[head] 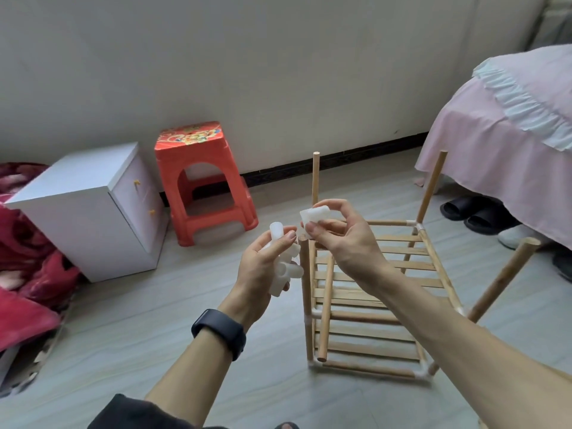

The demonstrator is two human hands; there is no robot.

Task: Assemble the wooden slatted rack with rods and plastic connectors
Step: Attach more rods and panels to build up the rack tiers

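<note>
Pinching one connector, the right grip should seat it squarely on the rod just below; left grip clutches spare connectors.

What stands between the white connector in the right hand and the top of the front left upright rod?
Nothing visible. The right hand pinches the connector close to the rod top; the left hand with spare connectors is beside it.

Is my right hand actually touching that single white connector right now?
Touching. The head view shows the right hand pinching the white connector between thumb and fingers. The left hand holds the other connectors.
</note>
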